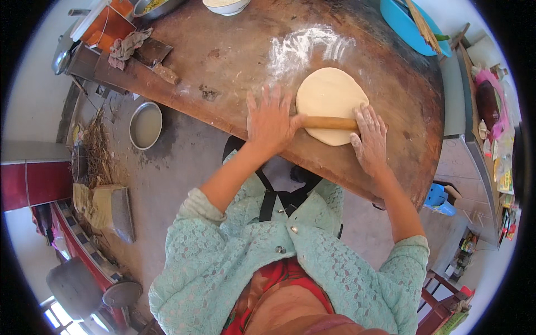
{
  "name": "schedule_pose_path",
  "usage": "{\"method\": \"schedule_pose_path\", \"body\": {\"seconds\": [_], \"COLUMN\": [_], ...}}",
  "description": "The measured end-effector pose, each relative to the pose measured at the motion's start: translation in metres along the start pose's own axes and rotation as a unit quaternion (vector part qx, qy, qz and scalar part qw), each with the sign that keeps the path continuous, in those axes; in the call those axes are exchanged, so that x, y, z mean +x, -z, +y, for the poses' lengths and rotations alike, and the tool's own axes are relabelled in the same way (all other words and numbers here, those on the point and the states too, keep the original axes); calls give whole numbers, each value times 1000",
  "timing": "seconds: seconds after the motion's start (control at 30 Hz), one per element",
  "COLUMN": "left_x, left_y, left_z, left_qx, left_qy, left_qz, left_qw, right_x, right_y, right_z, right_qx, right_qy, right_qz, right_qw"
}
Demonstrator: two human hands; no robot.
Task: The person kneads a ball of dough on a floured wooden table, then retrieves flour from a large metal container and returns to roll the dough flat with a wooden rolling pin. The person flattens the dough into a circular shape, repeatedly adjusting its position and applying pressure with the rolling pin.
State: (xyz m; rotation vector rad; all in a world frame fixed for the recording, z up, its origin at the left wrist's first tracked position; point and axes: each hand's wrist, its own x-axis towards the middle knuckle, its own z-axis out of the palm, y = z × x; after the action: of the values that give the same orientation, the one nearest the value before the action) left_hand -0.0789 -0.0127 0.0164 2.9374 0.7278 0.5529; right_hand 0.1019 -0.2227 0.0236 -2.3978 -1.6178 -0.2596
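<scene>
A wooden rolling pin [329,123] lies across the near part of a round, flat sheet of pale dough [329,92]. At the pin's left end is my left hand [271,123], its thumb against the pin and its palm pressing down, with floury fingers stretched forward. My right hand [371,134] covers the other end, fingers laid over the wood. The dough rests on a worn brown wooden table [223,72], and a patch of white flour [301,47] is scattered just beyond it. Both pin ends are hidden under my hands.
At the back stand a metal bowl [158,6] and a white bowl [226,6]. An orange bucket [111,25] and a rag [128,47] sit at the far left. A blue basin [407,25] occupies the far right. On the floor is a metal basin [146,125].
</scene>
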Motion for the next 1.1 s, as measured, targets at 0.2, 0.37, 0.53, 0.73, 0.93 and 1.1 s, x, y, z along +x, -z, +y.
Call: {"method": "schedule_pose_path", "body": {"seconds": [0.2,0.37,0.53,0.73,0.93,1.1], "left_x": [113,154,69,71,177,181], "left_y": [-34,-52,-32,-21,-63,-59], "left_z": [-26,-42,-22,-14,-50,-51], "left_qx": [46,65,15,-71,27,32], "left_qy": [73,50,7,-15,46,82], "left_qz": [60,145,-8,-38,104,82], "left_qw": [994,986,1000,997,993,993], "right_x": [109,152,74,64,178,199], "right_y": [-21,-34,-21,-11,-40,-38], "right_z": [30,50,30,33,71,77], "right_qx": [-47,-83,-24,-32,-100,-51], "right_qy": [-79,-122,-63,-7,-50,-71], "right_qz": [-57,29,-61,-47,37,-19], "right_qw": [994,989,996,998,993,996]}}
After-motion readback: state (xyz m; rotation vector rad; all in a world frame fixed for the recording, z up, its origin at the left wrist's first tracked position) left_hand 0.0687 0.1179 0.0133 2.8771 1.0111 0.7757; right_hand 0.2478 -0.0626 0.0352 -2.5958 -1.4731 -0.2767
